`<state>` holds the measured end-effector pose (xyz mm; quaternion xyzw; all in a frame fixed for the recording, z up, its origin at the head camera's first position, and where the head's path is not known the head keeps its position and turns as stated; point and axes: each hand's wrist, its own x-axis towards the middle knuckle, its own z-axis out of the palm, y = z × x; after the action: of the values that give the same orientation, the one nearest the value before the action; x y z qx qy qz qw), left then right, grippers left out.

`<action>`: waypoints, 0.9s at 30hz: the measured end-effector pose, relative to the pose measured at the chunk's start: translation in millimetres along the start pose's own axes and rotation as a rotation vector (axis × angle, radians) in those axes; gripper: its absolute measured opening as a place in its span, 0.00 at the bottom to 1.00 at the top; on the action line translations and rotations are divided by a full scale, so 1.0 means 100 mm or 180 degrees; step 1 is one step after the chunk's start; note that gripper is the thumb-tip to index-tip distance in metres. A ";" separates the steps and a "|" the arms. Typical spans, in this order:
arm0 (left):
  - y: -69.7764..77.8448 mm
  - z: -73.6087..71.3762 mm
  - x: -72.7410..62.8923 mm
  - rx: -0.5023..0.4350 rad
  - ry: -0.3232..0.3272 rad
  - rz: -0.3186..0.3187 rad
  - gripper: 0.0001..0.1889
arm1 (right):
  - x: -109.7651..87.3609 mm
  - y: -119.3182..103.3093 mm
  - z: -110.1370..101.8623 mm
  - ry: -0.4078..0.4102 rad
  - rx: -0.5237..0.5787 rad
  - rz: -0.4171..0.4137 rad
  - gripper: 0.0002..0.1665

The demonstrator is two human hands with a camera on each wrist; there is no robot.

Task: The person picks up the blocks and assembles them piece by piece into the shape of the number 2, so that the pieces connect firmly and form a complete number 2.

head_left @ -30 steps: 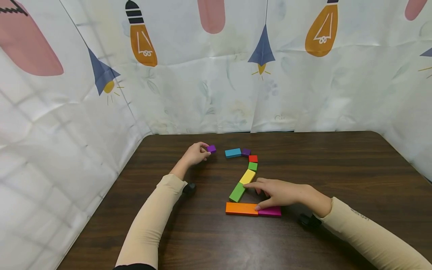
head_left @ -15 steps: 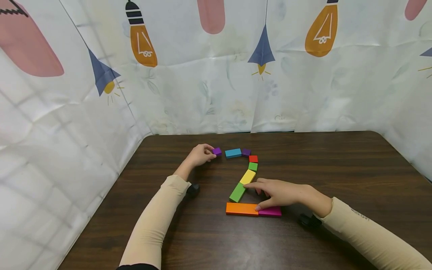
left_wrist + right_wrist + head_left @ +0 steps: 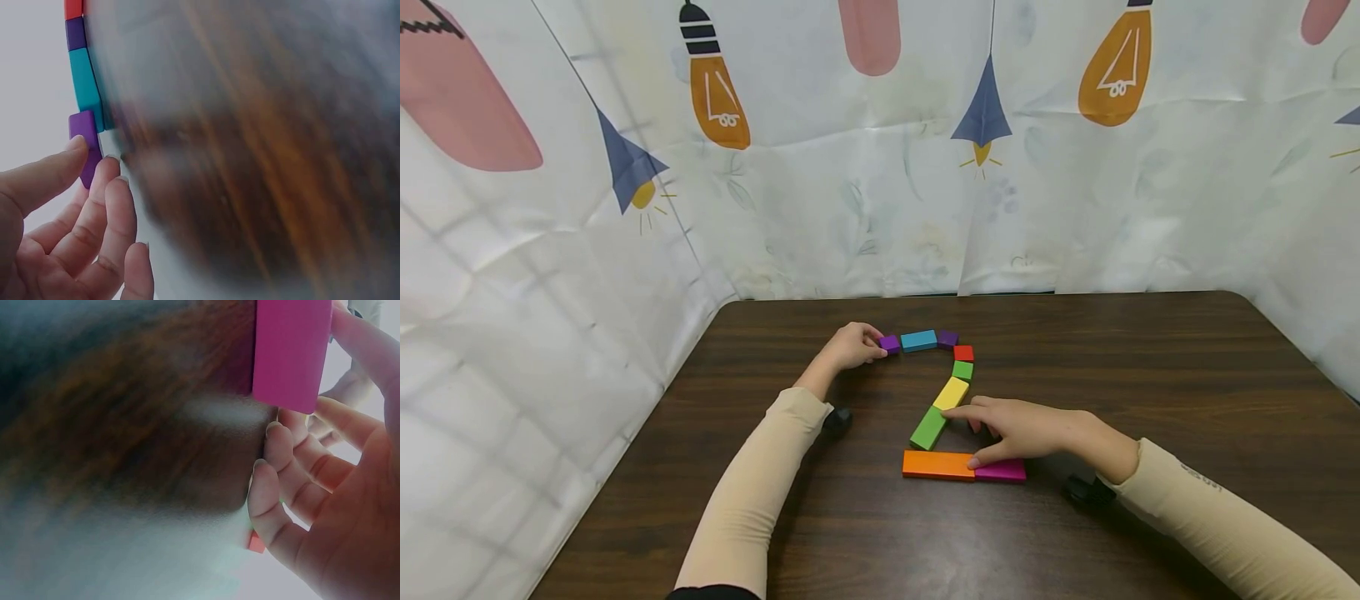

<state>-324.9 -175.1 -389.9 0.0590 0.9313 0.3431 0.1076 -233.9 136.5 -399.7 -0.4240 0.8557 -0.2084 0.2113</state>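
My left hand (image 3: pixel 852 346) pinches a small purple block (image 3: pixel 889 344) between thumb and fingers, at the left end of a row of coloured blocks. In the left wrist view the purple block stands right by the blue block (image 3: pixel 85 78). My right hand (image 3: pixel 1018 427) rests with fingers spread: its index fingertip touches the long green block (image 3: pixel 928 428), and the thumb lies where the orange block (image 3: pixel 937 465) meets the magenta block (image 3: pixel 1000 472). Close up, the magenta block hides part of that hand in the right wrist view.
Beyond the blue block the row bends through a dark purple block (image 3: pixel 947 338), a red block (image 3: pixel 963 353), a small green block (image 3: pixel 962 370) and a yellow block (image 3: pixel 951 392). The dark wooden table (image 3: pixel 1150 375) meets a patterned cloth (image 3: pixel 880 208) at its far edge.
My left hand has carried the purple block to the right and slightly nearer, closing most of the gap to the blue block. The right hand keeps its place.
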 end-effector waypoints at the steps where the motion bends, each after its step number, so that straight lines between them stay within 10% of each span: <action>1: 0.01 0.01 0.00 0.0022 -0.0005 -0.0007 0.19 | 0.00 -0.01 0.00 -0.0004 0.0005 -0.0003 0.45; 27: 0.04 0.01 0.01 0.0111 -0.0033 -0.0118 0.19 | -0.02 -0.03 -0.02 -0.0009 0.0020 -0.0014 0.45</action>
<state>-325.3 -171.4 -387.7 0.0454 0.9375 0.3244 0.1177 -232.2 136.7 -396.3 -0.4255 0.8538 -0.2109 0.2133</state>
